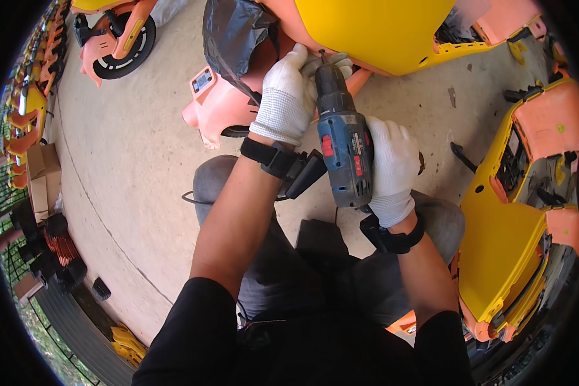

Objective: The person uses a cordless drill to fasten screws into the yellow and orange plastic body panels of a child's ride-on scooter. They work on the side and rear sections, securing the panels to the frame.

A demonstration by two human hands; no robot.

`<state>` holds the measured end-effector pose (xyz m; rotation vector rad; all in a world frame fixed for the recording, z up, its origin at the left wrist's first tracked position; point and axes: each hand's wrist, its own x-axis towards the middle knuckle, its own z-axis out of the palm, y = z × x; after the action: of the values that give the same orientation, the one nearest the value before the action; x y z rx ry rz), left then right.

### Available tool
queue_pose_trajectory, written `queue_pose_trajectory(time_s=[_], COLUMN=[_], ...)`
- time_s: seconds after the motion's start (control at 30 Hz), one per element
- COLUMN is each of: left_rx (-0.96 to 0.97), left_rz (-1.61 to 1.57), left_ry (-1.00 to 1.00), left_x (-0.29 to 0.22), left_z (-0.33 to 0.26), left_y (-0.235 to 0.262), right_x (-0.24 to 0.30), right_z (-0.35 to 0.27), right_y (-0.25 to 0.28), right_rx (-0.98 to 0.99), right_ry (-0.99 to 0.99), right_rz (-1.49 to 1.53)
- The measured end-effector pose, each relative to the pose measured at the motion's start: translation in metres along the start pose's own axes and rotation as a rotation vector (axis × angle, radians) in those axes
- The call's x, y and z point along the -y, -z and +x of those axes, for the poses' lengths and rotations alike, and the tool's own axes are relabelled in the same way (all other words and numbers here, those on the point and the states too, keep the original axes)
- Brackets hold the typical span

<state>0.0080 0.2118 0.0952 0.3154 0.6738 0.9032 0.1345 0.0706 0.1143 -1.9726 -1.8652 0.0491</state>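
In my right hand [392, 164] is a blue and black cordless drill [345, 148], its handle gripped by gloved fingers. The drill points away from me, its bit meeting the lower edge of a yellow body panel [373, 32] on a pink scooter [222, 106]. My left hand [286, 93], also in a white glove, is closed beside the bit, its fingers passing behind the black chuck. What those fingers pinch is hidden by the drill. A crumpled black plastic bag [235, 38] hangs just left of that hand.
Another yellow and pink scooter body [502, 238] stands close on my right. A scooter wheel [127, 48] is at the far left. Along the left edge are a cardboard box [44, 180] and several dark parts. Beneath everything lies a concrete floor [128, 161].
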Motion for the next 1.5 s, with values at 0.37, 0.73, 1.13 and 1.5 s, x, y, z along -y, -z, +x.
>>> queue_pose_trajectory(time_s=[0.37,0.73,1.13,1.5], left_rx=[-0.003,0.275,0.068,0.083], left_rz=[-0.017,0.448,0.439,0.792], left_ry=[0.079,-0.119,0.11,0.059], left_x=[-0.009,-0.002,0.006,0.014], left_z=[0.002,0.005,-0.021,-0.011], left_y=[0.002,0.035,-0.005,0.011], right_x=[-0.012,-0.032,-0.052,-0.073], right_z=[0.007,-0.027,-0.029,-0.048], right_y=[0.033,0.05,0.065,0.054], right_rx=[0.052,0.098,0.252,0.402], right_ry=[0.108,-0.007,-0.818,-0.856], right_rz=[-0.082,0.181,1.462,1.568])
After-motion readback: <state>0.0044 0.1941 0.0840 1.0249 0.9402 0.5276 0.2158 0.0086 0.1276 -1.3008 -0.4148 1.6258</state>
